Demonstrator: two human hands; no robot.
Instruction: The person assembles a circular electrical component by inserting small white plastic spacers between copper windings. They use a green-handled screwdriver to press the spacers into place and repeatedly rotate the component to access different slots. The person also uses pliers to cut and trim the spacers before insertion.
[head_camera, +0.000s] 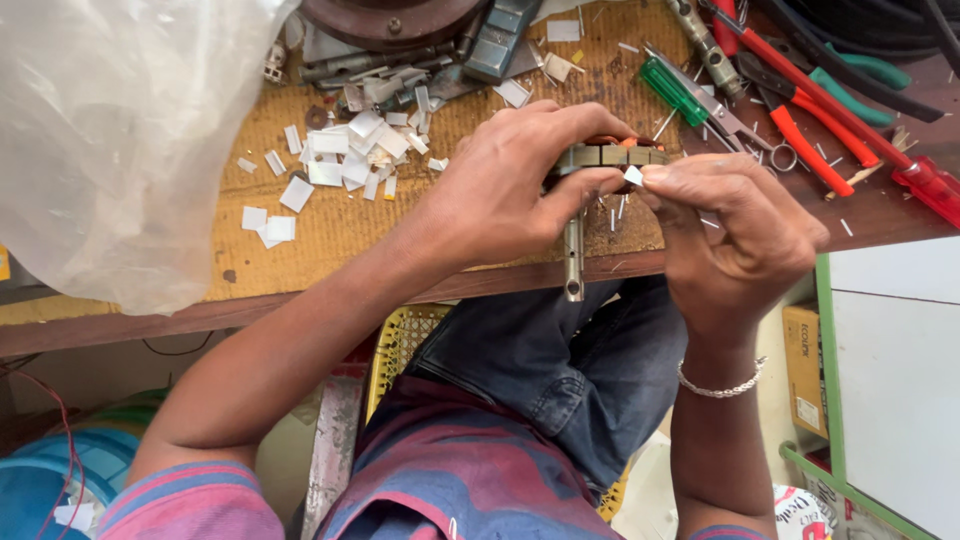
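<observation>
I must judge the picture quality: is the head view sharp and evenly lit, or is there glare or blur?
Head view: daylight is soft and even, shadows faint; the left hand, the right hand and the metal part between them are sharp; the plastic bag at upper left looks washed out and bright; edges bend slightly.

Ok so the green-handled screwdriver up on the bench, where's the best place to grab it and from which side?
Probably by its green handle, the thickest part with bare bench beside it. Come from above on its left side: the shaft end runs under the red-handled pliers and other tools. The right hand is nearest, but pinches a small white slip.
</observation>
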